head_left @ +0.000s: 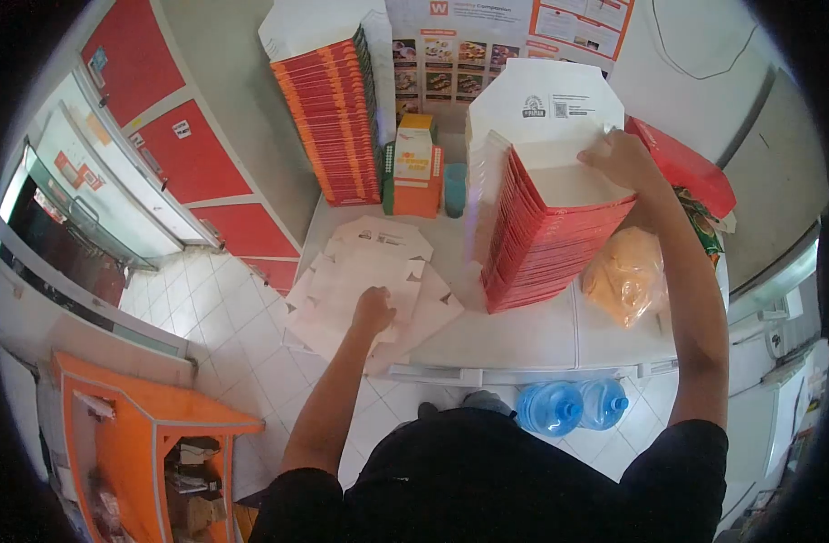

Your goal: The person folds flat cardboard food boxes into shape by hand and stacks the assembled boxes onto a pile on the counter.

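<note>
A: Where are the hands?

B: The right hand [624, 161] is at the top of the red box stack [541, 258], fingers bent by the uppermost box's inner wall; whether they pinch the card, I can't tell. The left hand [374, 312] lies with curled fingers on the flat carton blanks [351, 271], left of that stack. Its fingertips are hidden, so I can't say if it grips.

A: How would those boxes handle?

B: Light and fairly stiff, I'd judge, but the walls could crease. Nested this tightly, they may cling together, so a hold on one box's rim looks better than squeezing the pile. The blanks should be thin and apt to slide; I'd take them by an edge.

A: And room to move?

B: Bare tabletop [523, 342] shows in front of the red box stack. To its right, a plastic bag [624, 276] crowds close. Behind on its left are a teal cup [455, 192] and an orange-and-yellow carton [416, 172], with the orange box stack [331, 127] farther left. The blanks seem to reach the table's near-left corner, so mind that edge.
</note>
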Available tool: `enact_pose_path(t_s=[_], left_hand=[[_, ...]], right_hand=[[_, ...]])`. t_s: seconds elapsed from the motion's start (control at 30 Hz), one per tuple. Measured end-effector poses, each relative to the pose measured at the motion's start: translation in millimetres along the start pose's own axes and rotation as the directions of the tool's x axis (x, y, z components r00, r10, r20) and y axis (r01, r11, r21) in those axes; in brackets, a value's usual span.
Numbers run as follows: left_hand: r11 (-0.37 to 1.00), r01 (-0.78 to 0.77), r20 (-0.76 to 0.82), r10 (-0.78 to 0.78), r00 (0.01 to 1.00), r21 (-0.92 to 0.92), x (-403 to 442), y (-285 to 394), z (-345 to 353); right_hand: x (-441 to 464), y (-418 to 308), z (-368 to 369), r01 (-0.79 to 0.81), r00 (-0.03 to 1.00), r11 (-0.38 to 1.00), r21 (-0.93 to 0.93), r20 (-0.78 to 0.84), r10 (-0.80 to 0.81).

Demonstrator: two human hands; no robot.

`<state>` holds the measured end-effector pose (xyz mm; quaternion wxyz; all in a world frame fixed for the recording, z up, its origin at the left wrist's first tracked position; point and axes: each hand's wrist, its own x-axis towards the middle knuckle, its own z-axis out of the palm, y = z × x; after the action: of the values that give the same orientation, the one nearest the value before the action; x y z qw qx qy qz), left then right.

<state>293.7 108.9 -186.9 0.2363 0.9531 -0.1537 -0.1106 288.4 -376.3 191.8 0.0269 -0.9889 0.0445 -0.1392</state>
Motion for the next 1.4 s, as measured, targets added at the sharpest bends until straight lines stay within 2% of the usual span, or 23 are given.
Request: enact_pose_path(t_s=[0.03,0.07,0.13,0.23,0.33,0.43,0.5,0.53,0.6,0.63,0.67,0.7,0.73,0.77,0.8,0.83,0.9,1.03,1.13,1.23,1.33,1.37,1.4], left_hand=[[1.000,-0.026,-0.005,0.026,1.000,0.010,1.8,-5.0,-3.0],[0.998,0.052,-0.040,-0.052,0.998,0.018,4.2,-3.6,-1.1],[0.977,0.210,-0.118,-0.206,0.971,0.023,-6.2,45.4,-15.8],[0.919,0.310,-0.168,-0.275,0.947,0.244,-14.8,98.1,-21.6],[0.946,0.199,-0.031,-0.198,0.980,0.255,16.0,62.9,3.2],[0.934,0.107,0.025,-0.123,0.992,0.340,21.6,43.6,-12.9],[0.900,0.128,-0.074,-0.107,0.992,0.416,17.8,35.2,-35.1],[0.883,0.139,-0.125,-0.092,0.988,0.448,16.7,28.4,-42.7],[0.810,0.047,-0.311,0.171,0.935,0.585,11.2,5.1,-57.5],[0.980,0.162,-0.404,-0.103,0.909,0.115,-2.8,23.7,-76.7],[0.891,0.243,-0.351,-0.384,0.854,-0.385,-28.4,55.3,-102.6],[0.779,0.066,-0.349,-0.353,0.868,-0.624,-50.8,76.1,-111.9],[0.590,-0.115,-0.361,-0.318,0.877,-0.799,-76.3,98.9,-119.7],[0.410,-0.202,-0.342,-0.305,0.889,-0.890,-110.5,149.6,-131.6],[0.210,-0.273,-0.326,-0.290,0.900,-0.939,-139.9,197.8,-130.7],[0.167,-0.291,-0.330,-0.307,0.893,-0.942,-157.4,215.6,-114.1],[0.082,-0.290,-0.300,-0.347,0.889,-0.954,-194.1,249.4,-87.2],[-0.044,-0.263,-0.223,-0.409,0.885,-0.964,-236.7,274.9,-53.4],[-0.024,-0.345,-0.297,-0.456,0.839,-0.938,-237.3,271.2,-56.1],[-0.213,-0.264,-0.116,-0.531,0.840,-0.941,-232.8,245.4,-43.4],[-0.195,-0.295,-0.178,-0.462,0.869,-0.935,-238.1,252.8,-18.2],[-0.280,-0.332,-0.185,-0.445,0.876,-0.901,-238.1,260.7,-23.9],[-0.247,-0.329,-0.177,-0.487,0.855,-0.912,-235.5,273.8,-33.5]], right_hand=[[0.6,1.4,2.1,-0.011,1.000,1.000,-0.003,0.014,0.011],[1.7,2.5,2.8,-0.022,0.999,1.000,-0.004,0.026,0.022],[1.8,-0.2,0.6,0.011,0.999,1.000,-0.020,0.053,-0.010],[5.0,-2.2,-7.6,0.090,0.994,0.996,-0.017,0.067,-0.088],[10.2,7.5,-4.5,0.101,0.992,0.992,0.073,0.072,-0.106],[11.8,11.9,2.4,0.121,0.990,0.984,0.127,0.058,-0.130],[11.3,13.4,-0.3,0.084,0.995,0.989,0.125,0.036,-0.089],[3.0,8.6,-10.1,0.088,0.991,0.992,0.091,-0.109,-0.078],[-30.4,-7.9,-26.9,0.081,0.917,0.997,0.020,-0.394,-0.067],[-50.1,-24.3,-28.9,0.187,0.824,0.972,0.145,-0.561,-0.075],[-76.8,-41.1,-25.4,0.310,0.708,0.919,0.245,-0.705,-0.051],[-115.6,-50.8,-9.4,0.389,0.786,0.855,0.344,-0.608,-0.114],[-147.6,-70.4,10.8,0.472,0.871,0.800,0.370,-0.333,-0.360],[-179.7,-90.1,30.9,0.500,0.832,0.740,0.450,-0.010,-0.555],[-209.1,-118.0,48.9,0.613,0.721,0.482,0.626,-0.194,-0.665],[-226.4,-138.4,61.5,0.816,0.502,0.333,0.473,-0.293,-0.814],[-259.4,-165.1,99.9,0.818,0.484,0.215,0.534,-0.435,-0.759],[-269.8,-180.9,118.1,0.751,0.595,0.106,0.652,-0.600,-0.535],[-266.5,-189.3,111.2,0.680,0.617,0.097,0.727,-0.496,-0.611],[-270.3,-191.7,132.2,0.650,0.636,0.093,0.755,-0.472,-0.610],[-281.0,-198.2,140.9,0.564,0.794,0.356,0.745,-0.371,-0.481],[-283.5,-199.1,140.4,0.548,0.804,0.415,0.727,-0.320,-0.501],[-285.4,-199.8,138.8,0.532,0.813,0.471,0.703,-0.269,-0.517]])
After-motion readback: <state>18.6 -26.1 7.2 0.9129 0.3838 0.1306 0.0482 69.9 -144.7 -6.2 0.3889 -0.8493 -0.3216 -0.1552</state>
